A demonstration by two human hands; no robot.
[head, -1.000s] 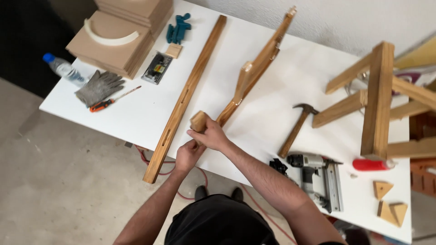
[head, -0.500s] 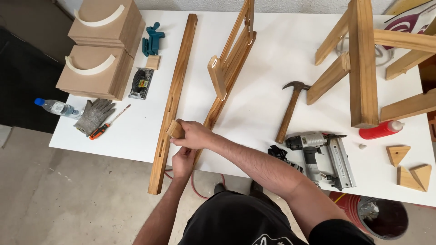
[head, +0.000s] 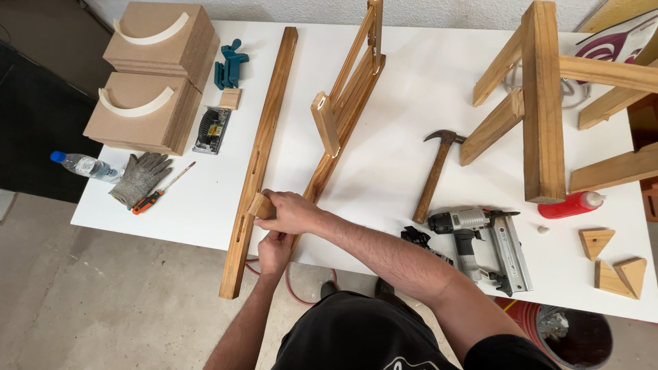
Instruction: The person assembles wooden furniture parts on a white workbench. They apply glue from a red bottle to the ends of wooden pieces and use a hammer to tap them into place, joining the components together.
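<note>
Slotted rail (head: 259,159): a long stained board lay from 12 o'clock down to 7 o'clock, its near end hanging past the table edge (head: 157,231); it looked stiff, fairly light, unlikely to flex.
Small block (head: 260,205): a pale wood offcut sat against the rail's right side, at about 9 o'clock from the right hand; hard, light, square-edged, best pinched across its flat faces.
Left hand (head: 274,250): it was curled just below the block at 6 o'clock, fingers together; whether it gripped the wood could not be told.
Right hand (head: 293,211): it was closed over the block, thumb and fingers clamped on it, pressing it toward the rail.
Ladder-like frame (head: 346,103): it ran just beside the right hand toward 1 o'clock, leaving little room on that side.
Hammer (head: 433,175): it lay at 3 o'clock, well apart from the hands.
Nail gun (head: 480,240): it sat at 4 o'clock near the front edge, close to the right forearm.
Open room: bare white top lay left of the rail toward 9 o'clock, before the grey gloves (head: 140,177); the overhanging rail end risked tipping if pushed down.
</note>
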